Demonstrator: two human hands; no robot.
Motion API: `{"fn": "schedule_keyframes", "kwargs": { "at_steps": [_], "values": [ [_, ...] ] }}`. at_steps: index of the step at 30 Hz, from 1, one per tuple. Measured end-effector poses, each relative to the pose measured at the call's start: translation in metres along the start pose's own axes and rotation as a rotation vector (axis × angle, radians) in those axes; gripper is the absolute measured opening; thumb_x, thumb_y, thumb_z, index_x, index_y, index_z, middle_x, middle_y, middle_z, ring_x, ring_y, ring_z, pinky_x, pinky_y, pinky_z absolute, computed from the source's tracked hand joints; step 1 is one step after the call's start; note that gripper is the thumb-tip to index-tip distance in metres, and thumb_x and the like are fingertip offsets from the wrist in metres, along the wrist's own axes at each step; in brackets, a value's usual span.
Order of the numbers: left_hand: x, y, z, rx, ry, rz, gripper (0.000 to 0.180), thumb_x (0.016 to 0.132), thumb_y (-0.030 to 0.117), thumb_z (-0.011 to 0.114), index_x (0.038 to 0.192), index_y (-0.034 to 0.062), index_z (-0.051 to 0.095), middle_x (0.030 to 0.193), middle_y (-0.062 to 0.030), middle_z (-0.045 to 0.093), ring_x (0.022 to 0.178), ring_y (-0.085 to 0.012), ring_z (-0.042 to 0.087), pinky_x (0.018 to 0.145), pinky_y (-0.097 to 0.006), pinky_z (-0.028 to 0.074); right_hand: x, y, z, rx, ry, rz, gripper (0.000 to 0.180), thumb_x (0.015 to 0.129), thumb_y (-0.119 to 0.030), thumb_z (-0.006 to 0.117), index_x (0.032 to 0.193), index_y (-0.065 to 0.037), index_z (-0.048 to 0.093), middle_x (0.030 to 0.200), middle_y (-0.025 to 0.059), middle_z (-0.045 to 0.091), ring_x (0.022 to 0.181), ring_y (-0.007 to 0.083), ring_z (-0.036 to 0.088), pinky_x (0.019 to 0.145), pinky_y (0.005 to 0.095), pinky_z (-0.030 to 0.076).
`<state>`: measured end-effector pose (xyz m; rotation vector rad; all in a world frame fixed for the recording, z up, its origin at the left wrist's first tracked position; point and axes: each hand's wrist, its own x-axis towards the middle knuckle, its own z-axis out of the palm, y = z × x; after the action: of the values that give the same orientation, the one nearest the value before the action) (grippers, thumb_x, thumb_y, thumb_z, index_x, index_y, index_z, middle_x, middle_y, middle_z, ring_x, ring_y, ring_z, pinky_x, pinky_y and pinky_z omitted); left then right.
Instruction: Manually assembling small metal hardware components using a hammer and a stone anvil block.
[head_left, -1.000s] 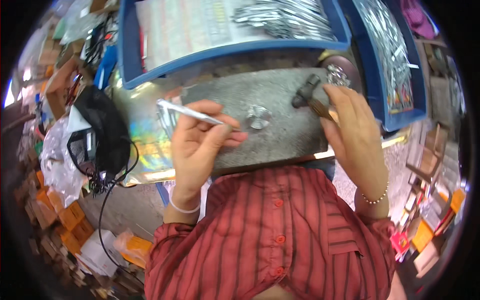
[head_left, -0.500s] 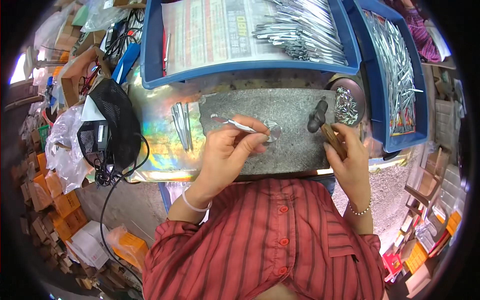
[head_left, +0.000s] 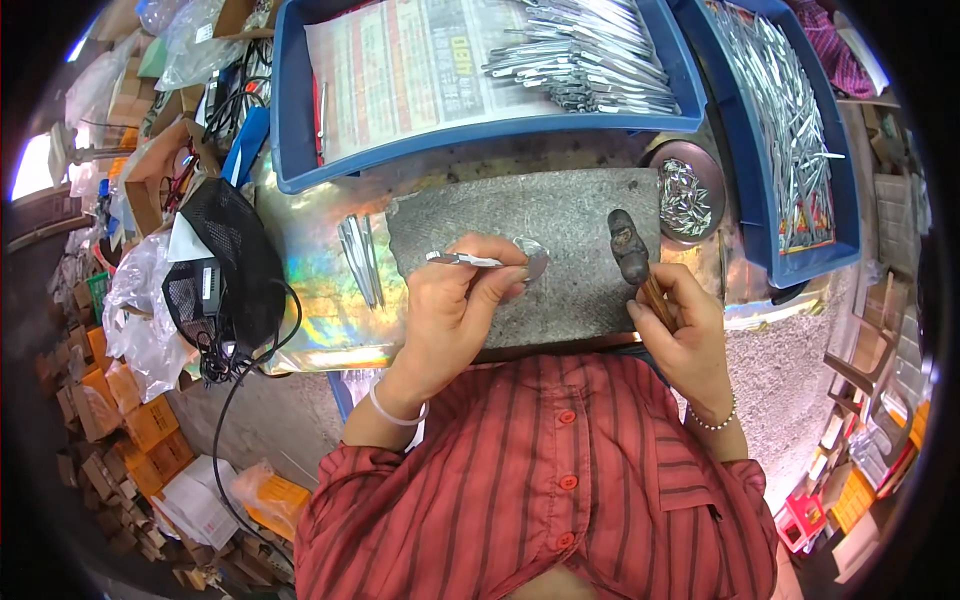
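Note:
My left hand (head_left: 450, 310) pinches a slim silvery metal piece (head_left: 464, 259) between thumb and fingers, low over a grey stone-like slab (head_left: 580, 310). The piece points left out of the fingers; its other end is partly hidden by them. Just right of the fingertips, a shiny round spot (head_left: 535, 260) shows on the slab. My right hand (head_left: 688, 340) is closed round the wooden handle of a hammer (head_left: 629, 248). Its dark, rounded head hangs over the slab's right part, apart from the metal piece; whether it touches the slab I cannot tell.
Several slim metal pieces (head_left: 360, 262) lie left of the slab. A round dish (head_left: 712, 165) of small metal bits stands at its right. Behind is a blue tray (head_left: 420, 150) with newspaper and metal pieces; another blue tray (head_left: 848, 240) is right. A black mesh bag (head_left: 245, 250) and cables sit left.
The hammer has swung so that its head points more toward me, and it has shifted slightly left with my right hand. My left hand keeps its pinch, the metal piece lying flatter.

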<state>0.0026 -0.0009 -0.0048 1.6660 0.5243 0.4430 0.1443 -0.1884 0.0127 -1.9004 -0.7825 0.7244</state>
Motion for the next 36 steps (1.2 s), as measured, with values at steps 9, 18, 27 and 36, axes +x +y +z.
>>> {"fn": "schedule_keyframes", "kwargs": {
  "at_steps": [9, 18, 27, 36],
  "values": [
    [0.0, 0.004, -0.003, 0.036, -0.073, -0.066, 0.007, 0.087, 0.0, 0.054, 0.093, -0.0038, 0.056, 0.088, -0.0087, 0.06, 0.071, -0.0137, 0.061, 0.063, -0.022, 0.05, -0.004, -0.005, 0.0, 0.097, -0.081, 0.056, 0.026, 0.08, 0.006, 0.056, 0.106, 0.003, 0.051, 0.085, -0.0004, 0.052, 0.073, 0.0017, 0.047, 0.064, 0.0151, 0.039],
    [-0.001, 0.003, 0.002, -0.037, 0.002, -0.082, 0.007, 0.086, 0.0, 0.055, 0.091, -0.0041, 0.057, 0.084, -0.0071, 0.061, 0.069, -0.0128, 0.062, 0.062, -0.022, 0.05, -0.001, -0.007, 0.003, 0.058, 0.009, -0.022, 0.023, 0.075, -0.001, 0.062, 0.097, 0.001, 0.055, 0.067, 0.0062, 0.054, 0.055, 0.0095, 0.051, 0.051, 0.0237, 0.039],
    [0.004, 0.007, -0.001, 0.077, -0.065, -0.047, 0.006, 0.087, 0.0, 0.055, 0.091, -0.0035, 0.056, 0.084, -0.0077, 0.061, 0.069, -0.0132, 0.061, 0.062, -0.023, 0.05, -0.001, -0.011, 0.005, 0.067, 0.006, -0.039, 0.023, 0.075, -0.002, 0.062, 0.096, 0.001, 0.056, 0.068, 0.006, 0.054, 0.055, 0.0094, 0.05, 0.051, 0.024, 0.038],
    [0.006, 0.005, -0.002, -0.051, -0.008, -0.149, 0.005, 0.087, 0.002, 0.055, 0.086, -0.0027, 0.057, 0.08, -0.0065, 0.061, 0.065, -0.0124, 0.062, 0.058, -0.023, 0.049, -0.002, -0.013, 0.002, 0.136, -0.102, 0.032, 0.024, 0.08, 0.003, 0.059, 0.102, 0.0, 0.052, 0.079, -0.0024, 0.051, 0.063, 0.0007, 0.04, 0.056, 0.0154, 0.033]
  ]
}}
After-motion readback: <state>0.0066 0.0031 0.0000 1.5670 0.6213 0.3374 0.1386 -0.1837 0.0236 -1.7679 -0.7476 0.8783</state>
